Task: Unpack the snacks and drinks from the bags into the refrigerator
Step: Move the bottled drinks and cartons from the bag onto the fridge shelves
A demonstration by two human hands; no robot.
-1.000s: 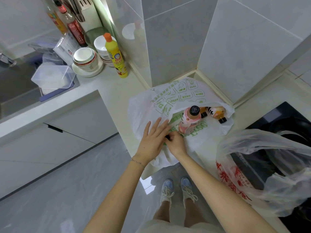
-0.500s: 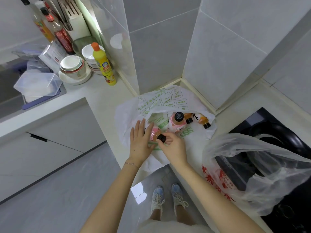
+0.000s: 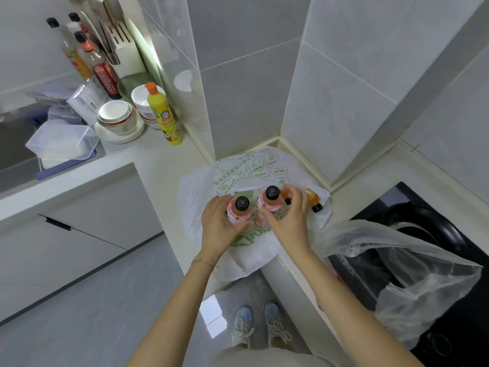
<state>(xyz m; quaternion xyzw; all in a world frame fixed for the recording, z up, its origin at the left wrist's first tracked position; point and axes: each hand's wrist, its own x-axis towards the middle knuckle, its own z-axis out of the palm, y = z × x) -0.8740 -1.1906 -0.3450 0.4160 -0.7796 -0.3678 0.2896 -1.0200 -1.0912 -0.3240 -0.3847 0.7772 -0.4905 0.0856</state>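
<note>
We reckon this is the lifting-out step: our left hand (image 3: 219, 229) wraps the left pink bottle (image 3: 239, 210) and our right hand (image 3: 288, 221) curls round the right pink bottle (image 3: 270, 200). Next calls for a steady lift, then a carry to the refrigerator, not in view. Both bottles stand mid-way on the white bag (image 3: 254, 165) on the table (image 3: 158, 160), caps pointing up at us, long axes vertical.

Bright, even light — edges warped.
</note>
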